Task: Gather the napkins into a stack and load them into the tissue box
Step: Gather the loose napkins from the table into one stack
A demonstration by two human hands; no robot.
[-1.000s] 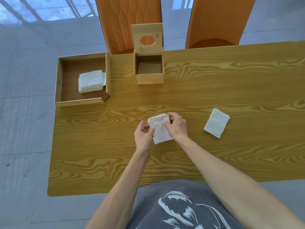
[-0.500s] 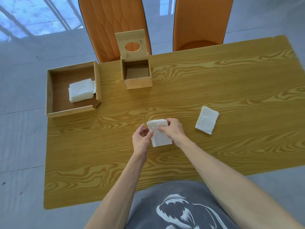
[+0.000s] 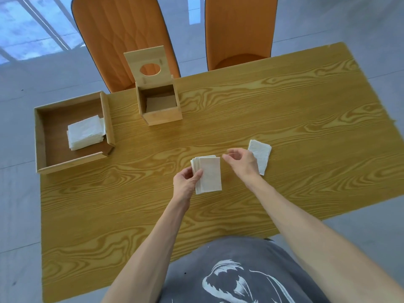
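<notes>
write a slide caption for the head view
Left hand holds a napkin stack; the empty right hand hovers by a lone napkin; the tissue box stands open.

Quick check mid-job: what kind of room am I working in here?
Probably a dining area: a yellow wood-grain table, two orange upholstered chairs pushed in at its far side, and a pale tiled floor.

Single head view, steeply down over table (image 3: 284, 110), near.
</notes>
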